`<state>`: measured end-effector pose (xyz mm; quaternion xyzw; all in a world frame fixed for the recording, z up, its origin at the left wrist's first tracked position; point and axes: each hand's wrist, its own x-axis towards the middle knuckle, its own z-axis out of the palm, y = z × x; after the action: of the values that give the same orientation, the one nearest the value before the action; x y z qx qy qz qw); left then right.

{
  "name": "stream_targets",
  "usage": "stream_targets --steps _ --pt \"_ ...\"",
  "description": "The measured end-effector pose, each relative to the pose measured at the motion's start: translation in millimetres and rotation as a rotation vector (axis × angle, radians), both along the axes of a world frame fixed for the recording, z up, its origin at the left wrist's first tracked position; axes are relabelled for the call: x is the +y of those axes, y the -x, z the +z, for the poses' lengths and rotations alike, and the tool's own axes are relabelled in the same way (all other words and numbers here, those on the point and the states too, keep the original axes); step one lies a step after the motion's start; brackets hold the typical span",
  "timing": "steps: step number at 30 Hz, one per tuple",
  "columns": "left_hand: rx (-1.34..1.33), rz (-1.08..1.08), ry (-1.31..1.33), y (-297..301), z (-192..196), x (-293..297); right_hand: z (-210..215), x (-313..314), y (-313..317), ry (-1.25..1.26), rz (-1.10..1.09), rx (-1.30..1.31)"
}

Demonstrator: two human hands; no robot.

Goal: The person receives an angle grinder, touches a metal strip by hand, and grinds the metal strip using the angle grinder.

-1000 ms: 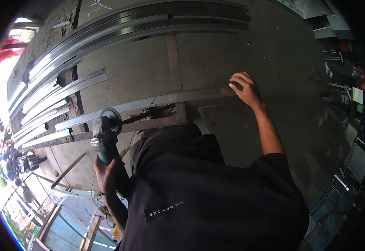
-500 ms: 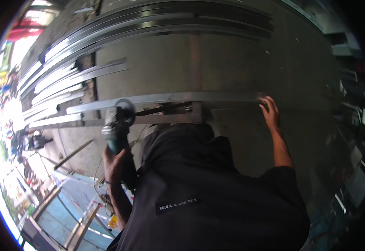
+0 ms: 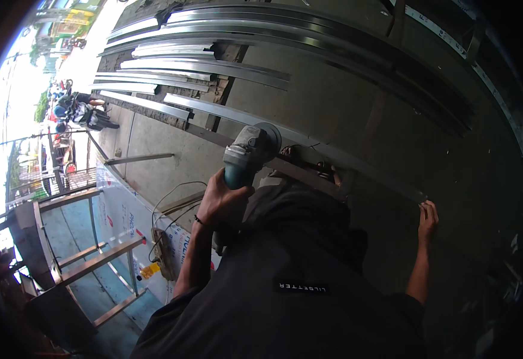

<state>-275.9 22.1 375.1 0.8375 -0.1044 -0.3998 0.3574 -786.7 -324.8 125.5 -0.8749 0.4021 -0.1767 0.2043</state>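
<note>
My left hand (image 3: 220, 200) is wrapped round the green body of an angle grinder (image 3: 243, 157). The grinder's grey head points away from me, and its round disc (image 3: 270, 139) lies over or against a long grey metal bar (image 3: 213, 109); whether they touch I cannot tell. That bar slants from the upper left down to the right. At its far right end my right hand (image 3: 429, 216) has its fingers curled together, fingertips at the bar's tip. Beneath the bar, a darker metal support (image 3: 309, 178) is partly hidden by my clothing.
Several long metal profiles (image 3: 261, 30) lie across the floor ahead, shorter bars (image 3: 171, 64) beside them. A cable (image 3: 168, 200) loops at the left near a blue-panelled metal frame (image 3: 102, 263) and a yellow bottle (image 3: 149, 271). Motorcycles (image 3: 88, 113) stand in the bright opening.
My view has turned, so the bars now slope down to the right. The right-hand fingers have drawn together at the bar's end. The grinder stays in my left hand.
</note>
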Motion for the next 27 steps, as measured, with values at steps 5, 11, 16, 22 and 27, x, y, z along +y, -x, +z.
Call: stream_targets --steps 5,11,16,22,27 --pt "0.013 0.010 0.010 -3.6 7.5 -2.6 42.4 -2.3 -37.7 -0.227 0.079 -0.017" --pt "-0.024 -0.009 0.002 -6.4 13.5 -1.1 66.4 1.3 -77.2 -0.541 0.072 -0.063" --pt "-0.050 -0.140 -0.008 -6.2 14.6 -19.1 35.5 7.2 -76.1 -0.761 -0.063 -0.245" --pt "-0.151 -0.264 -0.104 -6.2 -10.2 -32.1 34.1 6.3 -81.8 -0.884 -0.152 -0.354" --pt "-0.081 -0.309 -0.088 -7.4 -9.2 -48.8 18.6 9.8 -80.9 -0.705 -0.091 -0.482"
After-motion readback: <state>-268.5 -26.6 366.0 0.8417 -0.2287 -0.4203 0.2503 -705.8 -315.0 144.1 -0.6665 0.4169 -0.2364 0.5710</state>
